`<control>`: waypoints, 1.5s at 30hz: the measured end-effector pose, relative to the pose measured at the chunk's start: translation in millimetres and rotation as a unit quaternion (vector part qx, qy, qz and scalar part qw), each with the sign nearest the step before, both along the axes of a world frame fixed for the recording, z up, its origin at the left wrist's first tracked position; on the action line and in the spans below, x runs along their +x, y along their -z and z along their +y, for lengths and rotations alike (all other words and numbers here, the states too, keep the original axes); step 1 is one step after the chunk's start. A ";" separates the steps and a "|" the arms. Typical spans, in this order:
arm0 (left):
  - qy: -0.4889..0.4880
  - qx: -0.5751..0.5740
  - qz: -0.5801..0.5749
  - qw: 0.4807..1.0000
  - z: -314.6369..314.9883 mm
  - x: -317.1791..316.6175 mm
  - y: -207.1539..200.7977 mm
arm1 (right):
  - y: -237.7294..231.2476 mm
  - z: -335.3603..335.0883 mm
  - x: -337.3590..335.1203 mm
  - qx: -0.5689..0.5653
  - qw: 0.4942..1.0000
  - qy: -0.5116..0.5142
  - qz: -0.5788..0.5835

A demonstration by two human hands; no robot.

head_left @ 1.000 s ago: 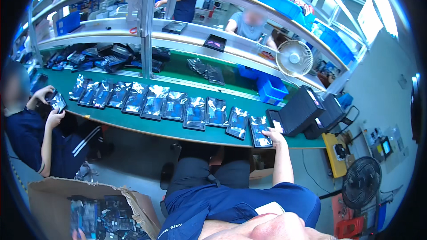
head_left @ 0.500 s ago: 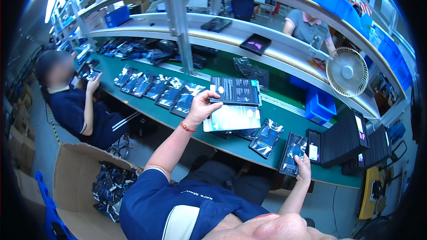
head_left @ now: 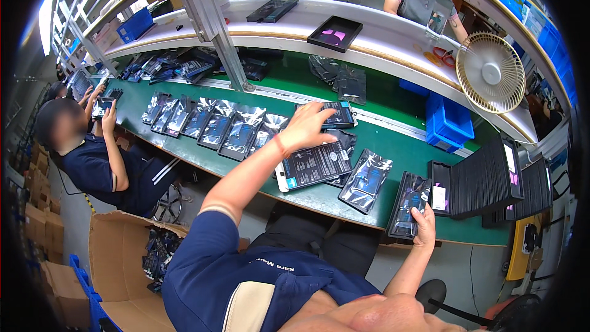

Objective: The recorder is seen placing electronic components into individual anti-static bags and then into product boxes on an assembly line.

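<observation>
My left hand (head_left: 307, 130) is over the middle of the bench, fingers spread and holding nothing. Just below it a flat black printed package (head_left: 316, 165) lies askew, a pale edge showing at its left. Beyond the fingers is another dark printed package (head_left: 342, 115), partly covered by the hand; whether they touch is unclear. At the right, my right hand (head_left: 423, 224) grips a shallow black tray (head_left: 408, 206) with something in shiny clear film, thumb on top. Between the hands, a film-bagged black tray (head_left: 365, 181) rests at the bench's front edge.
Several bagged black trays (head_left: 243, 132) line the green bench (head_left: 289, 200) leftward. Tall stacks of black trays (head_left: 485, 178), a blue bin (head_left: 448, 122) and a fan (head_left: 490, 74) stand right. A co-worker (head_left: 83, 154) sits left, beside a cardboard box (head_left: 117, 258). Another person (head_left: 418, 0) is behind the shelf.
My left hand has let go of the black printed package, which now lies turned and lower on the bench. The fingers have opened and moved up and right. My right hand still holds its tray.
</observation>
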State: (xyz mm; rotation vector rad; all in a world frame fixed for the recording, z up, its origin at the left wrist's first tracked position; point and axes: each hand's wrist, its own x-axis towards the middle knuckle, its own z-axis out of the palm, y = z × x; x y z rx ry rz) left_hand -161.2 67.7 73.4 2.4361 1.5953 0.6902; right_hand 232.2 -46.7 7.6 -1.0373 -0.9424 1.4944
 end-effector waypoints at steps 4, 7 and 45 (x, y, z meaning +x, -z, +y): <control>0.002 -0.113 0.146 0.983 68.6 12.4 10.4 | -1.8 -0.5 0.5 -0.024 0.999 0.013 0.040; 0.042 -0.247 0.137 0.958 101.2 0.9 21.0 | 0.9 -0.4 4.7 -0.026 0.997 0.020 0.070; 0.015 -0.021 -0.041 0.999 -139.5 32.8 -17.5 | -69.2 19.6 -190.1 0.262 0.946 0.147 0.119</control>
